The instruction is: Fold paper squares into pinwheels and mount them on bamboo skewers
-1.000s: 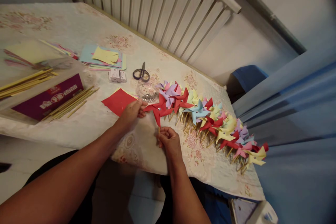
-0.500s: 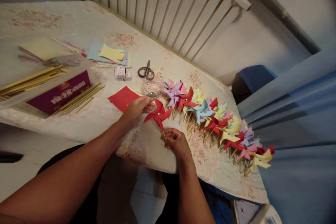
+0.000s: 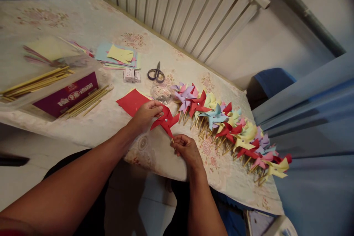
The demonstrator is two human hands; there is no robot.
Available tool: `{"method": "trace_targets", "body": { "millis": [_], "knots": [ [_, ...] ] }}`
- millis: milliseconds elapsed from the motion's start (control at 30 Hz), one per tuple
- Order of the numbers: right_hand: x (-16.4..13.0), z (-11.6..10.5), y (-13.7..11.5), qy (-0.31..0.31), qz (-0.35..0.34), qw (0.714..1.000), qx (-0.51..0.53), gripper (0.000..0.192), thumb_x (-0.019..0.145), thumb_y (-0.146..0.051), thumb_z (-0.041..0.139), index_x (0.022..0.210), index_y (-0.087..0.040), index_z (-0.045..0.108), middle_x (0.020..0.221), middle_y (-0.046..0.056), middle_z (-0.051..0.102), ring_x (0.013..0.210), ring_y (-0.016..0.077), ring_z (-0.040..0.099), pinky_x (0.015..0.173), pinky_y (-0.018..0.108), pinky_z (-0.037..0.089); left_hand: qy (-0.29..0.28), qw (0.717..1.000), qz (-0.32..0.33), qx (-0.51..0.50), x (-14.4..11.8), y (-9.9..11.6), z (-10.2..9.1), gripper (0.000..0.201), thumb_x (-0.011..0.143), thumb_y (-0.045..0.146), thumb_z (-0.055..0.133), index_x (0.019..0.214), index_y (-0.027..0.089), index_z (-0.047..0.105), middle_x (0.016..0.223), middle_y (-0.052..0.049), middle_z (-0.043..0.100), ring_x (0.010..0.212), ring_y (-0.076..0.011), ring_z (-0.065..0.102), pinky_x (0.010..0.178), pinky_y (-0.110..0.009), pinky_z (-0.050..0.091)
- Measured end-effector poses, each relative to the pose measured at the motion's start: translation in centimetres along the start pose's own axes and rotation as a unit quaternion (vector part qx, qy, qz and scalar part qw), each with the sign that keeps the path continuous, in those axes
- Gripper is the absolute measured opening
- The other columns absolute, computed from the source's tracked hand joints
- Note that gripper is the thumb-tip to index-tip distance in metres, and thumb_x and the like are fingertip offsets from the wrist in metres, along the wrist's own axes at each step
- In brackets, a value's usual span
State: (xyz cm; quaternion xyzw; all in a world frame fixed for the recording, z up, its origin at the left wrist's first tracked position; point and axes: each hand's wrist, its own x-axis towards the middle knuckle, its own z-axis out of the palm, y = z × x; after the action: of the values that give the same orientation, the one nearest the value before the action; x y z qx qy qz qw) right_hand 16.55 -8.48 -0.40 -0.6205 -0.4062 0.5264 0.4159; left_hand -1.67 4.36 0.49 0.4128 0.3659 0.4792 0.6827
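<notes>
- My left hand [image 3: 145, 113] pinches a blade of the red pinwheel [image 3: 166, 121], fingers clamped on the paper.
- My right hand [image 3: 186, 147] grips its wooden stick [image 3: 172, 140], fingers closed around it.
- The pinwheel hovers over the table [image 3: 116, 125] edge, just beside the row of finished pinwheels [image 3: 229, 127].

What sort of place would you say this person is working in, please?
Probably a room at home used for craft work: a table under a floral cloth, a radiator against the wall, and a row of finished paper pinwheels by the scissors.

Red pinwheel [image 3: 166, 121], red paper square [image 3: 132, 101], pastel pinwheel row [image 3: 229, 125], floral cream tablecloth [image 3: 91, 25].
</notes>
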Motion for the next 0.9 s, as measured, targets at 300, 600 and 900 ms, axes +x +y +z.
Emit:
{"method": "trace_targets", "body": {
  "millis": [300, 600, 900],
  "knots": [
    [-0.02, 0.07, 0.06, 0.003, 0.002, 1.0, -0.005, 0.019, 0.061, -0.026, 0.078, 0.078, -0.019, 0.073, 0.057, -0.007, 0.063, 0.038, 0.0053, 0.047, 0.039, 0.018, 0.033, 0.008, 1.0, 0.002, 0.006, -0.32, 0.28, 0.24, 0.019, 0.065, 0.028, 0.072, 0.074, 0.018, 0.059, 0.063, 0.003, 0.058, 0.058, -0.0106, 0.05, 0.059, -0.025, 0.038],
    [-0.06, 0.15, -0.01, -0.001, 0.003, 1.0, -0.011, 0.018, 0.063, -0.026, 0.078, 0.077, -0.018, 0.072, 0.057, -0.007, 0.062, 0.038, 0.0053, 0.046, 0.04, 0.019, 0.032, 0.023, 1.0, 0.004, 0.016, 0.06, 0.08, 0.26, 0.013, 0.066, 0.027, 0.068, 0.071, 0.018, 0.06, 0.059, 0.002, 0.059, 0.056, -0.0108, 0.05, 0.058, -0.026, 0.038],
    [-0.07, 0.06, 0.12, -0.001, 0.001, 1.0, -0.013, 0.018, 0.063, -0.026, 0.077, 0.078, -0.018, 0.072, 0.059, -0.007, 0.063, 0.039, 0.0052, 0.047, 0.04, 0.019, 0.032, 0.029, 0.999, -0.009, 0.021, 0.1, -0.07, 0.17, 0.009, 0.069, 0.024, 0.066, 0.07, 0.018, 0.059, 0.06, 0.001, 0.06, 0.056, -0.0113, 0.052, 0.058, -0.025, 0.039]
  ]
}}
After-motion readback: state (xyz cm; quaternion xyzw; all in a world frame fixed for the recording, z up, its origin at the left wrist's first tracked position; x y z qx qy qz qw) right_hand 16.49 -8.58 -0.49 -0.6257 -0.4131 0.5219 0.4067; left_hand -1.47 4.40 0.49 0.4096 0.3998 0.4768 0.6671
